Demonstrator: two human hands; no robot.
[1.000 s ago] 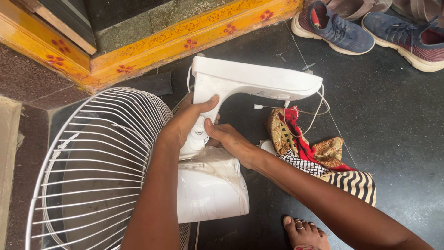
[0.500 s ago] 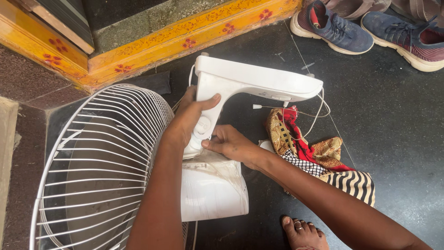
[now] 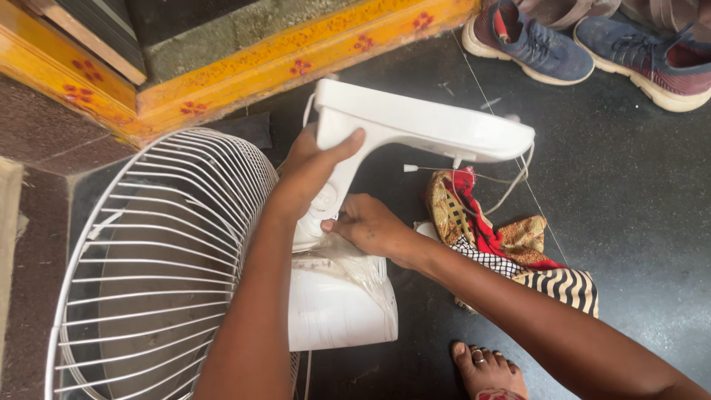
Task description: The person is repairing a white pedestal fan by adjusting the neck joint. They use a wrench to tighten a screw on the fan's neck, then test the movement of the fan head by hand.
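Your right hand (image 3: 366,226) has slid down the fan stand (image 3: 415,130); your left hand (image 3: 315,167) grips its neck, base pointing right.

Left hand (image 3: 315,167) clasped, right hand (image 3: 368,226) pinching

The left hand (image 3: 315,167) grips the neck of a white fan stand (image 3: 415,130), thumb over its upper edge. At five o'clock from it, the right hand (image 3: 366,226) pinches the neck's lower end above the white motor housing (image 3: 337,311). A white wire fan guard (image 3: 163,252) fills nine o'clock. Crumpled patterned cloths (image 3: 503,241) lie at three o'clock, blue shoes (image 3: 533,44) at one, a bare foot (image 3: 485,367) at five.
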